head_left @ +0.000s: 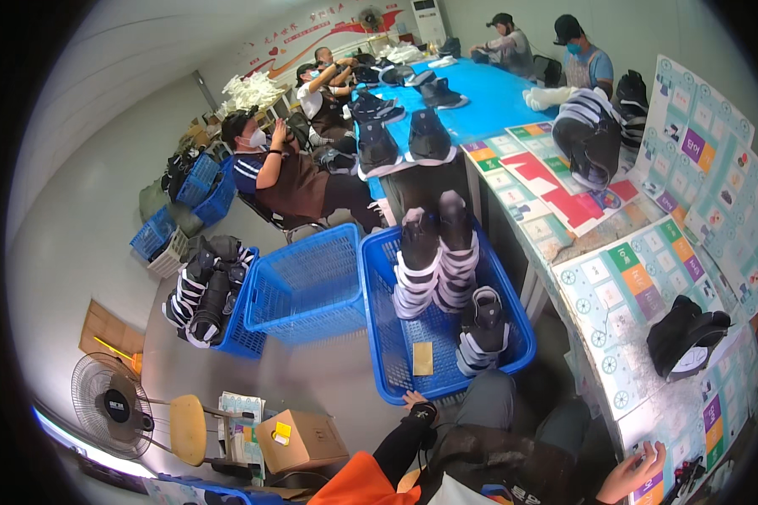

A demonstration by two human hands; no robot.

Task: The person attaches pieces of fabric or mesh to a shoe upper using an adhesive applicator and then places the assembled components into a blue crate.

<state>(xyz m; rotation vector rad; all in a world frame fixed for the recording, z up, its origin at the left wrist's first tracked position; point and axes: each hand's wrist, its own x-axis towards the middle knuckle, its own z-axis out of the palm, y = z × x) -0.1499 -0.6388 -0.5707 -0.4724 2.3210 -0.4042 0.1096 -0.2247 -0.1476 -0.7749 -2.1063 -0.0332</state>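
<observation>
My left hand (418, 402), in a dark sleeve, is at the near rim of a blue plastic basket (379, 337); its fingers are stretched out and hold nothing I can see. In that basket stand stacks of black-and-white shoes (438, 261), a shorter stack (483, 328) and a small tan card (422, 358). My right hand (636, 473) rests by the table's near edge, fingers apart and slightly bent, with nothing visible in them. Beyond it on the table lies a black shoe upper (686, 337). Small dark tools (691, 475) lie to the right of that hand.
An unfilled blue basket (303, 282) and one heaped with shoes (210, 290) stand to the left. Behind them several people sit along a blue-topped table (472, 101) bearing shoes. A cardboard box (301, 440), a chair (189, 429) and a standing fan (114, 404) are at lower left.
</observation>
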